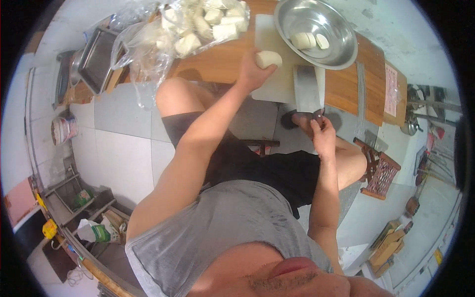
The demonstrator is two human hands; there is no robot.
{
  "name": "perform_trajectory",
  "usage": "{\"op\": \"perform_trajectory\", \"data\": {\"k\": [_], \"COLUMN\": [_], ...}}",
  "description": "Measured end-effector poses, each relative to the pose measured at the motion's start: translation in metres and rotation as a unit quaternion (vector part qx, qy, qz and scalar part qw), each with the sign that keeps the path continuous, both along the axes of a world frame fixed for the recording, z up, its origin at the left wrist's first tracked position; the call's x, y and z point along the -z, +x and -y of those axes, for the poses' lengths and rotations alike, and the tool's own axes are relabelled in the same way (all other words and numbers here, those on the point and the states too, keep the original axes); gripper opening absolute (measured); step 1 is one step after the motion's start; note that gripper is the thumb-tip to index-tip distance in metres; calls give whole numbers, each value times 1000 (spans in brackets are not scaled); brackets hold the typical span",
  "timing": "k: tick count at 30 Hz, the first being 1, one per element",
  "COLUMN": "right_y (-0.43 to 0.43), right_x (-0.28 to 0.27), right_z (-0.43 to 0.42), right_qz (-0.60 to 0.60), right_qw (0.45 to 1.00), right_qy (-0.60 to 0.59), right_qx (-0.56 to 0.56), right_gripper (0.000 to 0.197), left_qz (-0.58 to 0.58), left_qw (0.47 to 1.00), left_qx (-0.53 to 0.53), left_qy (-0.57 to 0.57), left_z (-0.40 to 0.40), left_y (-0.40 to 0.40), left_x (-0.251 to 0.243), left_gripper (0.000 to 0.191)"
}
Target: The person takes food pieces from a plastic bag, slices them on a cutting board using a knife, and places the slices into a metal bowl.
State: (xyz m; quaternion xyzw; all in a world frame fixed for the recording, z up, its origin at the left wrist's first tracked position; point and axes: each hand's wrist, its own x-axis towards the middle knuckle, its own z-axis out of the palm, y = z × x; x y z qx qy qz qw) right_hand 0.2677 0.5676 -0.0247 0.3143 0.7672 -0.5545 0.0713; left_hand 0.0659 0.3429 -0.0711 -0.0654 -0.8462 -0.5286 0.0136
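Observation:
My left hand (254, 72) grips a pale, rounded block that looks like a steamed bun (269, 59) over the left part of a white cutting board (272, 89). In my right hand (324, 135) is the dark handle of a cleaver (307, 87). Its broad metal blade reaches over the board's near right edge. A steel bowl (336, 28) overlaps the board's far right corner, with several cut bun slices (304, 40) inside. To the left, a clear plastic bag (144, 61) holds several more pale bun pieces (226, 31).
Everything rests on a wooden table (219, 68). Metal trays (98, 61) stand by its left end. A bundle of thin rods (360, 92) and a cardboard piece (395, 94) lie at the right. A small folding stool (382, 174) and a bucket (64, 130) are on the floor.

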Motion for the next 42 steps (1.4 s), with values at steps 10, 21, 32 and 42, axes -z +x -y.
{"op": "perform_trajectory", "data": {"k": [10,21,32,42], "right_y": [19,3,-5,-4], "right_x": [2,-35,-29,-27], "right_z": [23,39,65,71], "right_qz": [57,-4,-13,-15], "right_qw": [981,937,926,915], "right_qy": [161,268,286,304], "right_qx": [-92,-226,-246,-263], "right_gripper": [49,55,56,61], "left_qz": [-165,-125,-145,-178], "left_qw": [968,968,977,973], "left_qx": [141,165,120,125], "left_qy": [-128,-142,-103,-78], "left_z": [-1,11,3,4], "left_y": [22,15,21,15], "left_x": [69,53,54,61], "left_gripper": [71,71,51,38]}}
